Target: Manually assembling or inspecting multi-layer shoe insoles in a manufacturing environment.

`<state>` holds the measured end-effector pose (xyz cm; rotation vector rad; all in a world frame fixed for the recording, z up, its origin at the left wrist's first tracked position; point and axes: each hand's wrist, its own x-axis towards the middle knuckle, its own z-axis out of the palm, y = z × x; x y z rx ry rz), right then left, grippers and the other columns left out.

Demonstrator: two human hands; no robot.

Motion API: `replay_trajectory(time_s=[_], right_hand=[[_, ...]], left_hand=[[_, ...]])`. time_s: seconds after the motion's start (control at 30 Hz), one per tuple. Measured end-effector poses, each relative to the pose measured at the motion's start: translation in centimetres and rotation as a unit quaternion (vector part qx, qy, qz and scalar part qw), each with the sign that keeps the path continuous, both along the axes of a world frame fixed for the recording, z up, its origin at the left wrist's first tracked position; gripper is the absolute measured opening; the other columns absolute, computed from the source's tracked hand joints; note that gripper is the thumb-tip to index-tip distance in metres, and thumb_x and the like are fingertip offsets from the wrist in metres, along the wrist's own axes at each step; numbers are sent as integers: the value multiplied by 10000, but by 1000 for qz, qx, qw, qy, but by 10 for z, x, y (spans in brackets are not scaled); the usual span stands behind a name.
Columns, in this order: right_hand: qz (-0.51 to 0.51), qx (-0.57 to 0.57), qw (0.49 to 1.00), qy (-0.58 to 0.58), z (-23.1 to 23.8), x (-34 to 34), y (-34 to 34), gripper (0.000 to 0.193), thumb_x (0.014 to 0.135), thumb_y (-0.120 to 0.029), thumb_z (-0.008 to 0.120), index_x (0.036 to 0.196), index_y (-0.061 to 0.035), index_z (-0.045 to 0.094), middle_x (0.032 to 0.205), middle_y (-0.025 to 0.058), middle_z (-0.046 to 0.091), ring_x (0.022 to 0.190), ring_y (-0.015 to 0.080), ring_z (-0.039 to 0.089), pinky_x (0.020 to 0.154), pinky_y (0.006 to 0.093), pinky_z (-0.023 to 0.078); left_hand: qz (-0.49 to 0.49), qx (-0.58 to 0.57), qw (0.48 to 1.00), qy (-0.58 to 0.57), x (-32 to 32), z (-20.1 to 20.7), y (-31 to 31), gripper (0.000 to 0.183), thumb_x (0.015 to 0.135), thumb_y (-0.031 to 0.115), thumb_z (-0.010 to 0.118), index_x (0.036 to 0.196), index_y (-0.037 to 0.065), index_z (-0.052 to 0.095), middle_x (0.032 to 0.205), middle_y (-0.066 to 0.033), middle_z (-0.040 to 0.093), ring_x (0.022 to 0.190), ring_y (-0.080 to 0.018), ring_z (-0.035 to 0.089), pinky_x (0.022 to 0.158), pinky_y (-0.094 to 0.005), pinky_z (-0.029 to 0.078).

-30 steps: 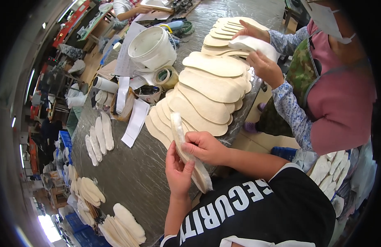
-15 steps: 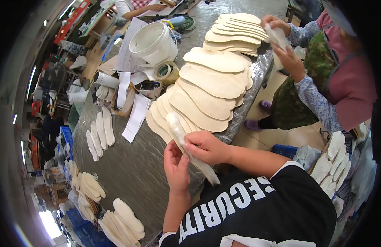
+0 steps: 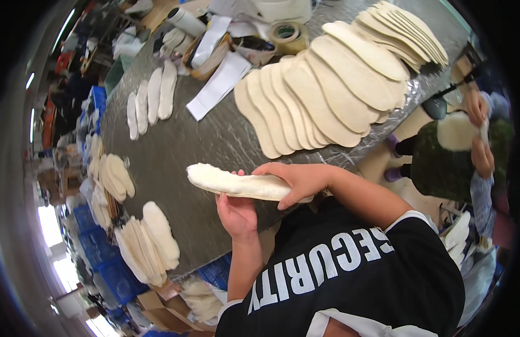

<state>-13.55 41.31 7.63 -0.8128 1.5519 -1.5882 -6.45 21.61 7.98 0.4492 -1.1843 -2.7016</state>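
Observation:
A cream-white insole [image 3: 229, 183] with a fluffy fleece face is held just in front of me, over the table's near edge, its free end pointing left. My left hand [image 3: 237, 214] supports it from below near the middle, with fingertips showing behind its far edge. Around its right-hand part my right hand [image 3: 299, 181] is closed, thumb on the near side and fingers over the top. Beyond my hands lies a fanned row of smooth cream insoles [image 3: 321, 95], overlapping one another.
On the dark table [image 3: 187, 151] lie several small white insoles [image 3: 154, 95], stacked fleece insoles [image 3: 145, 250], white paper [image 3: 219, 84] and tape rolls [image 3: 289, 37]. Another insole stack [image 3: 400, 33] stands at the far right. Across the corner, a co-worker's hands [image 3: 480, 132] handle a pale piece.
The insole has swung from a steep, edge-on slant to nearly level, showing its fleece. My right hand has shifted toward its right end. The view has turned, and the co-worker's hands appear lower.

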Motion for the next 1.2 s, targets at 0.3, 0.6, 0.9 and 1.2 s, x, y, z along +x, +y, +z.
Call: replay_trajectory(time_s=[0.3, 0.6, 0.9, 1.2], right_hand=[[164, 43, 985, -34, -30, -27, -46, 710, 695, -183, 745, 1336, -91, 454, 1253, 127, 524, 1173, 240, 491, 1006, 328, 366], [257, 101, 957, -90, -38, -62, -97, 596, 718, -217, 756, 1250, -79, 526, 1126, 60, 593, 975, 165, 564, 849, 292, 443], [-83, 192, 905, 371, -24, -48, -119, 419, 656, -182, 751, 1047, -119, 612, 1070, 96, 581, 1033, 293, 554, 923, 422, 424], [-47, 23, 894, 444, -55, -11, -166, 328, 622, -150, 756, 926, -185, 639, 1113, 50, 575, 1096, 260, 531, 999, 521, 339]], left_hand=[[128, -654, 745, -21, 57, 4, -102, 637, 835, 184, 633, 1374, 10, 339, 1422, -171, 379, 1280, -333, 403, 1087, -489, 279], [-221, -674, 705, -10, 32, 19, -128, 183, 732, 99, 680, 896, 23, 663, 826, -99, 639, 766, -267, 610, 671, -361, 470], [-230, -562, 787, -105, 19, -26, -133, 35, 809, -31, 592, 798, -46, 562, 777, -81, 572, 687, -135, 541, 627, -246, 435], [-220, -492, 829, -146, 7, -41, -150, 38, 852, 4, 589, 850, -29, 571, 727, -106, 568, 613, -168, 530, 589, -280, 443]])
